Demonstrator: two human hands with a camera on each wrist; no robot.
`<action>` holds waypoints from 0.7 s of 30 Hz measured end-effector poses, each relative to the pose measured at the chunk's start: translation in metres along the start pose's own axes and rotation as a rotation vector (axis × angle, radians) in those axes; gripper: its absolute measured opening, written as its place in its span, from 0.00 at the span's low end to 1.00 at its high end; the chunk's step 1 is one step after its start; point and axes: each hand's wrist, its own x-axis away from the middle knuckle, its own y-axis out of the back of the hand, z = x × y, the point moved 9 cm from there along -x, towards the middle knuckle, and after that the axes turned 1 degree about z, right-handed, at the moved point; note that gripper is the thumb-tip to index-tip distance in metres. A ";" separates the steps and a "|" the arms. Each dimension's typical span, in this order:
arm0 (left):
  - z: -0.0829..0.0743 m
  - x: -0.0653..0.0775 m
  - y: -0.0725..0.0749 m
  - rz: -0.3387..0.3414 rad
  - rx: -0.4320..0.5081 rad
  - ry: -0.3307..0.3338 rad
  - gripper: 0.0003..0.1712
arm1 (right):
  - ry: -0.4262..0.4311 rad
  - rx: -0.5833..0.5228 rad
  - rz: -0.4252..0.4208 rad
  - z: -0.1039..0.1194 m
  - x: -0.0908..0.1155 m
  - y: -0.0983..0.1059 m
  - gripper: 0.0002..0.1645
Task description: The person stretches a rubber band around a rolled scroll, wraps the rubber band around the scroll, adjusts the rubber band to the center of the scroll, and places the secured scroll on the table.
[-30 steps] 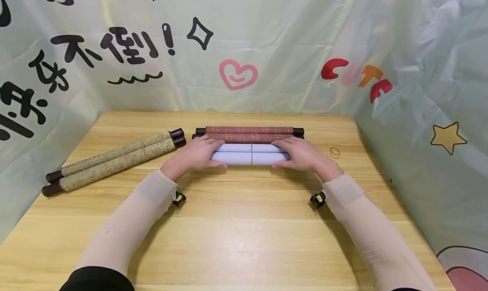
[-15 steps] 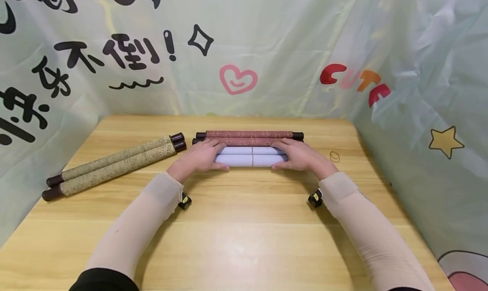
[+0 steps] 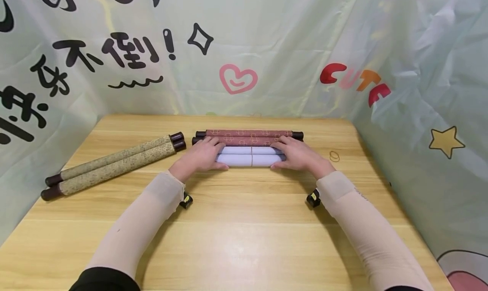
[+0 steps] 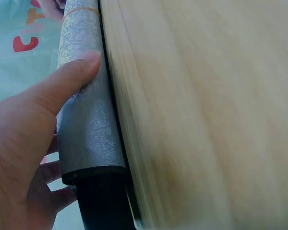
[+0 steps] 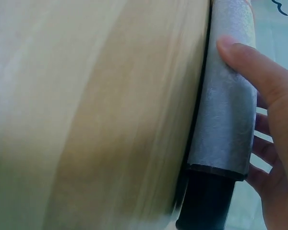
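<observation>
A pale silver-lavender hanging scroll (image 3: 236,160), rolled from both ends into two parallel rolls, lies crosswise on the table. A thin rubber band (image 3: 251,159) circles its middle. My left hand (image 3: 200,154) grips its left part, thumb along the near side and fingers over the far side. On the right part, my right hand (image 3: 299,154) holds it in a mirrored way. Both wrist views show the patterned surface and black end knobs, such as the left knob (image 4: 103,201) and the right knob (image 5: 206,201); in the head view the hands hide these ends.
Directly behind lies a dark red patterned scroll (image 3: 248,140) with black knobs. A tan patterned scroll (image 3: 118,166) lies slanted at the left. Loose rubber bands (image 3: 331,157) rest on the wooden table (image 3: 244,240) at right. Printed cloth (image 3: 282,49) hangs behind.
Both hands have shifted slightly inward along the pale scroll, leaving a little less of it showing between them. The head view has tilted slightly. The other scrolls stay put.
</observation>
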 end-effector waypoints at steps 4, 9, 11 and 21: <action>0.000 0.000 0.003 -0.031 -0.002 -0.005 0.51 | -0.014 -0.007 -0.010 0.000 0.001 0.000 0.49; -0.002 0.000 0.004 -0.021 0.006 0.014 0.53 | -0.032 -0.009 -0.026 -0.003 0.003 0.000 0.50; -0.002 0.001 0.004 -0.014 0.010 0.024 0.54 | -0.039 -0.004 -0.033 -0.004 0.003 0.000 0.50; 0.002 0.002 0.001 -0.026 0.021 0.039 0.56 | -0.048 -0.015 -0.055 -0.006 0.010 0.002 0.52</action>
